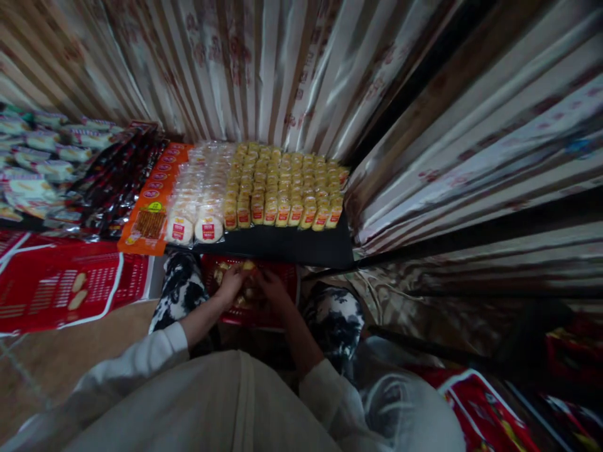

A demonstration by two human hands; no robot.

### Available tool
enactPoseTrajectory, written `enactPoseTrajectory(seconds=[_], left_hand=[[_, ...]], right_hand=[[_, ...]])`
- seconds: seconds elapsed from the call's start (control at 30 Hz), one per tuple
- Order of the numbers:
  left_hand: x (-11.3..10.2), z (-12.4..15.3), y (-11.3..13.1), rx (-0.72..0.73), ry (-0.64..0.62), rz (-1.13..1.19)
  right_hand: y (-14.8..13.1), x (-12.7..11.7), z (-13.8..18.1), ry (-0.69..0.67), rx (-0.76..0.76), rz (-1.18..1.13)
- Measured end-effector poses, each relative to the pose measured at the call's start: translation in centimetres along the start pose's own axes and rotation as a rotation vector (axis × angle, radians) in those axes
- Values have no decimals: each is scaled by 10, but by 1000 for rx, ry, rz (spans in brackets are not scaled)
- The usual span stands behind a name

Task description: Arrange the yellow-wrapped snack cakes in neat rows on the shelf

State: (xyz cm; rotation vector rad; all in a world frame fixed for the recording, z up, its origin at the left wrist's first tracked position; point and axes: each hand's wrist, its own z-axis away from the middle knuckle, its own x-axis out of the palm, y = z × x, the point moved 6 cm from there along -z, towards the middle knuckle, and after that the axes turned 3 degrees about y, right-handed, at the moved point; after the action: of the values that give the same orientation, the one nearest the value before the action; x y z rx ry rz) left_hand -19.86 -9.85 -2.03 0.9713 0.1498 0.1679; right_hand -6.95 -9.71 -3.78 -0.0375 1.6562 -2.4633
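Observation:
A red plastic basket (277,317) sits low between my knees, with several small yellow wrapped snacks (221,271) inside. Over it, my left hand (230,281) is closed on a small yellow snack packet (248,266). My right hand (271,284) meets the same packet from the other side, its fingers closed around that edge. Fingertips are dim and small, so the exact grip is hard to make out. Just beyond the hands, rows of yellow wrapped snacks (285,188) stand on a black shelf (311,246).
Left of the yellow rows lie round white wrapped crackers (195,194), an orange pretzel-stick packet (151,201), dark packets (113,182) and white-green packets (40,163). Another red basket (98,270) holds two snacks at left. Striped curtains (264,69) hang behind. Red packages (490,408) lie lower right.

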Motion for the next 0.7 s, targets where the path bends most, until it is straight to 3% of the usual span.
enactPoseTrajectory(seconds=[0.23,0.53,0.63,0.7], left_hand=[[19,34,39,-50,-225,141],[43,49,75,-70,-228,378],[51,48,73,-37,-244,304],[56,43,75,38,-296,132]], right_hand=[[-63,-45,22,-57,-115,-68],[-105,-76,21,88,-202,-308],[-106,-83,16,182,-212,-379],[-107,-92,13,246,-226,-384]])
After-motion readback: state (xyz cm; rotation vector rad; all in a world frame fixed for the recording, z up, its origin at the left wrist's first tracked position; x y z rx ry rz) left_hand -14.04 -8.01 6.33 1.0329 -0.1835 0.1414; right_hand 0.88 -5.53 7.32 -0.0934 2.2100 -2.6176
